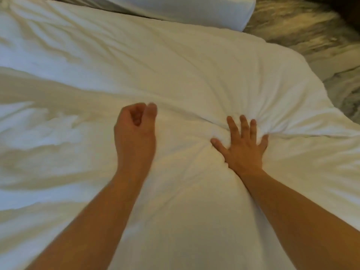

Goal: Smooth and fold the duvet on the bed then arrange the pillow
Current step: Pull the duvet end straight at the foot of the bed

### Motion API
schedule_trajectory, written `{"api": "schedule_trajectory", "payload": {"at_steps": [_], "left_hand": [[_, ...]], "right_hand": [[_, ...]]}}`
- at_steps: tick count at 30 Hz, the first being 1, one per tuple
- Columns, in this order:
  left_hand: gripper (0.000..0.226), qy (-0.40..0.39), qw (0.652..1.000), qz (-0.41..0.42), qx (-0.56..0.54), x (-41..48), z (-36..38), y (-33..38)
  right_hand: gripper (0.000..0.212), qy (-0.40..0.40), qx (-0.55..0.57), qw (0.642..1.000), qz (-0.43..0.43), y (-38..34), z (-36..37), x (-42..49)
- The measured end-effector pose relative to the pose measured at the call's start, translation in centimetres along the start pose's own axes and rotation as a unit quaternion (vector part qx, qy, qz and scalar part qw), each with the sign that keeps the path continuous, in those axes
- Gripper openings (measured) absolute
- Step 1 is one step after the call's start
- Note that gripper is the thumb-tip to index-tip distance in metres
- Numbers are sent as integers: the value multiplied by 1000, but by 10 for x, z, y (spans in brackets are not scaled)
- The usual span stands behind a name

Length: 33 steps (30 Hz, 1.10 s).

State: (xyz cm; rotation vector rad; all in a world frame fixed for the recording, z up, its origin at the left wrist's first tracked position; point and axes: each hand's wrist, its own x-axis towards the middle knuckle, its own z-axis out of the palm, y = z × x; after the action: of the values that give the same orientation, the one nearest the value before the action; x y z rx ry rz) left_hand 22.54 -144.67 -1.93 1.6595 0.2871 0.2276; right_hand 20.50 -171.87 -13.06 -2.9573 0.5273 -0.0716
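Duvet (194, 75): white, spread over the bed and filling nearly the whole view. The surface is rumpled, with long soft ridges across the 9 o'clock side and a rounded corner falling away at 3 o'clock. Right grip (241, 145), just off centre toward 4 o'clock: wide, fingers straight and splayed, palm pressed flat into the duvet. The cloth is dented beneath it, and tight creases radiate from the fingertips toward 12 and 2 o'clock. Left grip (136, 129), just off centre toward 9 o'clock: narrow, fingers curled into the palm with the thumb alongside, nothing seen held. Whether it touches the cloth or hangs just over it cannot be told, as this hand is slightly blurred. The two grips are near each other but apart, with a strip of creased duvet between them. Left forearm (93, 211) enters from 7 o'clock and right forearm (292, 211) from 5 o'clock, both bare. At 12 o'clock, beyond the duvet's far edge, lies a white padded block (194, 10) with a squared corner; pillow or mattress end cannot be determined. From 1 to 3 o'clock there is mottled brown-and-cream floor (311, 26), blurred.
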Motion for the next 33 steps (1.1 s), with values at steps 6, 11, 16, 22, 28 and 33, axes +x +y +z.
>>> {"api": "schedule_trajectory", "payload": {"at_steps": [6,11,16,22,28,33], "left_hand": [[120,-73,880,-367,-295,128,14,-25],[77,-133,887,-371,-242,139,28,-32],[76,-162,877,-352,-285,140,34,-31],[70,-109,897,-316,-290,199,66,-28],[34,24,930,-255,-264,184,60,-26],[53,3,915,-226,-335,114,6,-61]], "right_hand": [[99,6,-1,1000,5,0,5,7],[98,31,8,999,4,3,12,9],[98,34,6,999,3,5,13,10],[98,35,16,999,-3,5,10,9],[96,49,28,998,-19,8,12,10],[90,55,46,997,-35,11,6,7]]}}
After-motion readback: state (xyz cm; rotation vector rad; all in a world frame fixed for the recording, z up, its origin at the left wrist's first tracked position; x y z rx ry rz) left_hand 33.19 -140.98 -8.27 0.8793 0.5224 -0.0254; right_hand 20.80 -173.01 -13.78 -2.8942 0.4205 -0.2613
